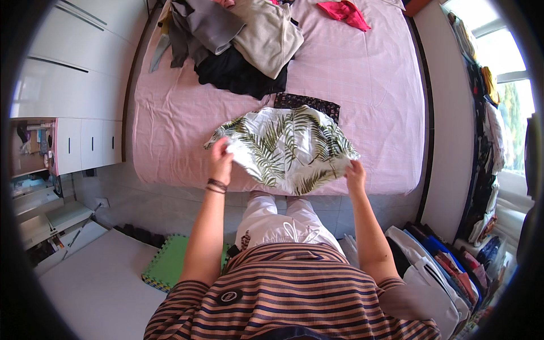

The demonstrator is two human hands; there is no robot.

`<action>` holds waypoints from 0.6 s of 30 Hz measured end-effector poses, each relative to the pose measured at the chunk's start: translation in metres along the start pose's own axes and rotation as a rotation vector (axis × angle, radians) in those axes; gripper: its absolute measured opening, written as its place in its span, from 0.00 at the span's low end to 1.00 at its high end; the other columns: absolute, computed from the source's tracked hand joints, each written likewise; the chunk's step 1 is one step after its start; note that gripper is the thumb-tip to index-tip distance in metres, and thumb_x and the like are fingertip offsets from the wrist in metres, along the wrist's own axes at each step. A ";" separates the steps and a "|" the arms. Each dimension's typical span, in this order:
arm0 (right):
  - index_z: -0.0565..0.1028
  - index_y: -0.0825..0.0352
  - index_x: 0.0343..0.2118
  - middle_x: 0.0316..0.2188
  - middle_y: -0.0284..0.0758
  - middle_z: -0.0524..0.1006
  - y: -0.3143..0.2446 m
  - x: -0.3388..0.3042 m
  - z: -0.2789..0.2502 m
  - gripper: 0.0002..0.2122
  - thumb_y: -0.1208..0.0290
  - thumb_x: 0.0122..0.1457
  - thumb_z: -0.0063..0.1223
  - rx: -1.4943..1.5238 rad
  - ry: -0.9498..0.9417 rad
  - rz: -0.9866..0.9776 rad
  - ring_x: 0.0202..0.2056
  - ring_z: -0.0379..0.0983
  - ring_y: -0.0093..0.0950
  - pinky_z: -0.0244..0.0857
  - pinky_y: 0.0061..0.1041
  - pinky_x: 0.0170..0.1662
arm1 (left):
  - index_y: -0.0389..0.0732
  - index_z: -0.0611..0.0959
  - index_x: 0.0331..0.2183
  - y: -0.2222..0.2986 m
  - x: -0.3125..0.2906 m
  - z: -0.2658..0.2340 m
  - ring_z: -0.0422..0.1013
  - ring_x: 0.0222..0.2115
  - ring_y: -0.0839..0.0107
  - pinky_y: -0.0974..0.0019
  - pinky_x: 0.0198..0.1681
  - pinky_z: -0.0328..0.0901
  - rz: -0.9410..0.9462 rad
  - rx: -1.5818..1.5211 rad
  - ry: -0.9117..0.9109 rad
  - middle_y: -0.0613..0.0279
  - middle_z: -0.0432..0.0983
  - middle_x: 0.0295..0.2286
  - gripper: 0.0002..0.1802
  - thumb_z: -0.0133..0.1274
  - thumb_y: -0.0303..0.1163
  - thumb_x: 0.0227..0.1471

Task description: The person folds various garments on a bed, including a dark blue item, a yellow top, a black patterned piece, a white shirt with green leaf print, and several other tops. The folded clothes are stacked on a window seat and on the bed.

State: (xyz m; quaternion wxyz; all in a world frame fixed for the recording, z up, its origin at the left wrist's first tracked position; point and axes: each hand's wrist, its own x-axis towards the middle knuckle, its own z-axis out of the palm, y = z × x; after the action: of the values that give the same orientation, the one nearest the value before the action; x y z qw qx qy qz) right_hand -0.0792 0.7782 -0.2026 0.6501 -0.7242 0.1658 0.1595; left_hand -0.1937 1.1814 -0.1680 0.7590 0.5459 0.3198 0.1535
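Note:
A white shirt with green palm leaves is spread between my hands at the near edge of the bed. My left hand pinches its left side, and my right hand grips the right corner. The shirt's near edge hangs in a curve between them, while its far part rests on the pink sheet. Partly covered by the shirt, a dark patterned folded cloth lies just beyond it.
A pile of clothes, with a beige garment, a grey one and a black one, lies on the pink bed. A red garment is farther right. White cabinets stand left; bags sit right.

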 end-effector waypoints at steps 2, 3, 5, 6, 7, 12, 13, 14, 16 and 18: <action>0.72 0.70 0.38 0.26 0.33 0.74 -0.041 0.005 0.044 0.11 0.77 0.51 0.48 -0.265 -0.152 -0.167 0.27 0.68 0.20 0.62 0.20 0.30 | 0.40 0.72 0.44 0.016 0.004 0.053 0.65 0.30 0.79 0.76 0.32 0.63 0.085 0.330 -0.182 0.68 0.68 0.30 0.26 0.45 0.14 0.39; 0.73 0.69 0.37 0.26 0.35 0.75 -0.064 0.003 0.065 0.10 0.76 0.50 0.49 -0.387 -0.198 -0.249 0.28 0.69 0.21 0.63 0.21 0.33 | 0.39 0.73 0.44 0.022 0.000 0.079 0.64 0.28 0.79 0.76 0.32 0.63 0.128 0.362 -0.280 0.69 0.67 0.29 0.25 0.45 0.14 0.39; 0.74 0.69 0.37 0.26 0.39 0.76 -0.110 -0.008 0.101 0.11 0.76 0.49 0.50 -0.499 -0.325 -0.355 0.27 0.71 0.25 0.65 0.23 0.33 | 0.39 0.73 0.43 0.031 -0.003 0.128 0.64 0.26 0.80 0.76 0.31 0.64 0.182 0.364 -0.445 0.70 0.67 0.27 0.23 0.46 0.15 0.40; 0.74 0.69 0.36 0.25 0.40 0.76 -0.130 -0.014 0.115 0.10 0.75 0.49 0.49 -0.411 -0.419 -0.365 0.26 0.73 0.29 0.66 0.25 0.32 | 0.39 0.73 0.43 0.036 -0.003 0.146 0.64 0.25 0.81 0.76 0.31 0.64 0.181 0.337 -0.512 0.70 0.66 0.27 0.23 0.47 0.15 0.40; 0.74 0.69 0.35 0.26 0.42 0.76 -0.148 -0.019 0.125 0.10 0.75 0.49 0.49 -0.469 -0.414 -0.404 0.27 0.73 0.32 0.66 0.27 0.32 | 0.38 0.73 0.43 0.042 -0.002 0.160 0.64 0.25 0.81 0.76 0.31 0.64 0.196 0.318 -0.567 0.70 0.67 0.27 0.23 0.48 0.15 0.40; 0.74 0.70 0.34 0.28 0.46 0.76 -0.210 -0.021 0.136 0.09 0.76 0.49 0.47 -0.573 -0.430 -0.626 0.31 0.73 0.41 0.67 0.33 0.34 | 0.39 0.73 0.42 0.073 0.012 0.188 0.63 0.25 0.81 0.77 0.30 0.63 0.136 0.202 -0.691 0.70 0.69 0.29 0.25 0.54 0.17 0.36; 0.73 0.70 0.35 0.28 0.46 0.76 -0.219 -0.020 0.135 0.10 0.76 0.50 0.47 -0.552 -0.469 -0.684 0.31 0.73 0.41 0.67 0.33 0.34 | 0.41 0.71 0.44 0.081 0.016 0.188 0.64 0.29 0.84 0.79 0.32 0.63 0.187 0.300 -0.736 0.71 0.69 0.32 0.26 0.53 0.15 0.40; 0.72 0.70 0.37 0.28 0.46 0.76 -0.228 -0.020 0.134 0.10 0.76 0.50 0.46 -0.552 -0.503 -0.688 0.31 0.73 0.42 0.67 0.33 0.34 | 0.41 0.72 0.43 0.088 0.019 0.190 0.65 0.29 0.84 0.79 0.32 0.63 0.153 0.337 -0.738 0.70 0.70 0.31 0.25 0.53 0.15 0.40; 0.69 0.69 0.41 0.28 0.42 0.76 -0.241 -0.021 0.130 0.13 0.78 0.51 0.47 -0.578 -0.536 -0.642 0.32 0.74 0.33 0.67 0.27 0.35 | 0.40 0.72 0.41 0.101 0.025 0.196 0.66 0.30 0.83 0.78 0.33 0.64 0.112 0.381 -0.751 0.69 0.71 0.31 0.22 0.54 0.15 0.40; 0.66 0.68 0.44 0.28 0.39 0.76 -0.247 -0.025 0.124 0.15 0.79 0.52 0.48 -0.540 -0.554 -0.573 0.33 0.75 0.28 0.67 0.23 0.36 | 0.39 0.75 0.35 0.114 0.026 0.202 0.69 0.28 0.81 0.76 0.31 0.66 0.007 0.382 -0.736 0.69 0.72 0.27 0.15 0.54 0.17 0.41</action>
State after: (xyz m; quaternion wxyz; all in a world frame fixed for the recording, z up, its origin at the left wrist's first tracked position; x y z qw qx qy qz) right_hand 0.0067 0.9275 0.0155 0.4763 -0.8139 -0.2672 0.1981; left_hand -0.0289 1.0902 -0.0300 0.7071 0.6966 0.0478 -0.1116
